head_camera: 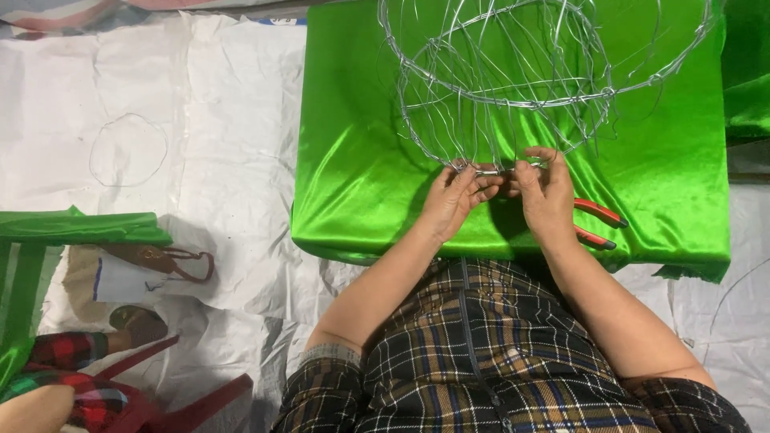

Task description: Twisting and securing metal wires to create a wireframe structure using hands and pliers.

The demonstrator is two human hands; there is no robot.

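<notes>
Joining step in hand: left hand (457,196) and right hand (545,192) both pinch the lower ring of the wire frame (513,88), which rests on green satin (361,176). Apparently twisting a tie. Next move calls for the 1 pair of pliers (597,224) beside the right hand.

The top edge is cutting off my wire frame (513,80); my right hand (547,196) is hiding the pliers' jaws (597,224), and my fingertips (489,178) are covering the wire joint I am pinching.
</notes>
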